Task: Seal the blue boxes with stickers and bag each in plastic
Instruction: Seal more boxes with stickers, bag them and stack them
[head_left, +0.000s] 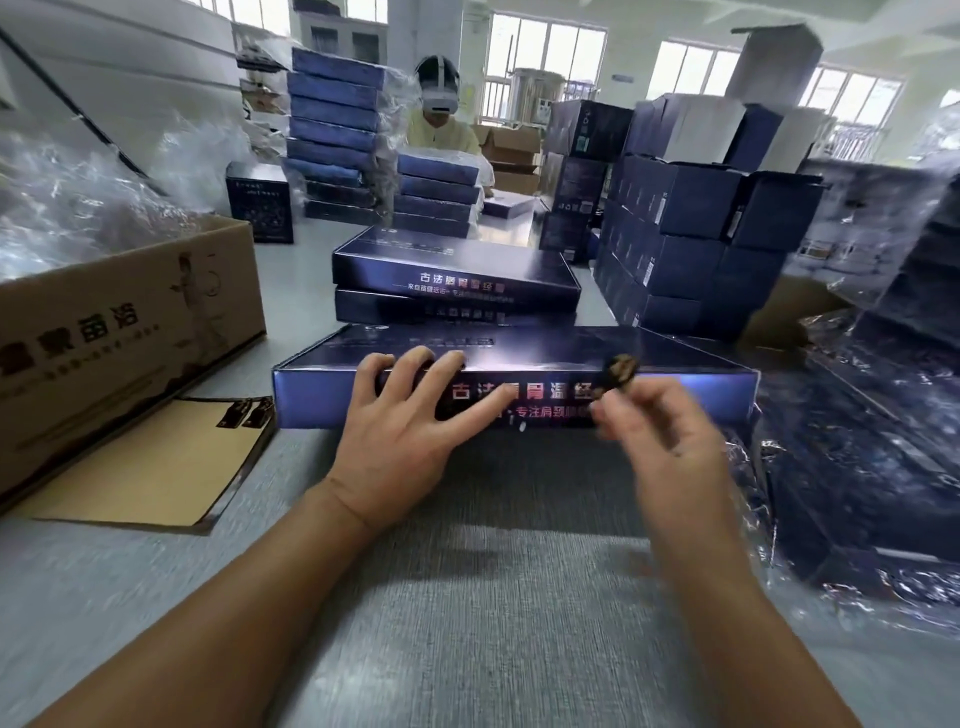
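On the blue box (311, 397), left grip (400, 431) rests flat, released; right grip (654, 421), raised, pinches a sticker (618, 371).

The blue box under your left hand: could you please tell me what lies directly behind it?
Two more blue boxes, stacked one on the other. The near box hides the lower one's base, so contact is unclear.

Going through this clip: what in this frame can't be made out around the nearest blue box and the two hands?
1. Head view: the sticker pinched by the right hand is motion-blurred; its print is unreadable.
2. Head view: the left hand covers part of the front of the nearest blue box, hiding any seal there.
3. Head view: the bagged boxes at right are blurred and glary; their count is unclear.
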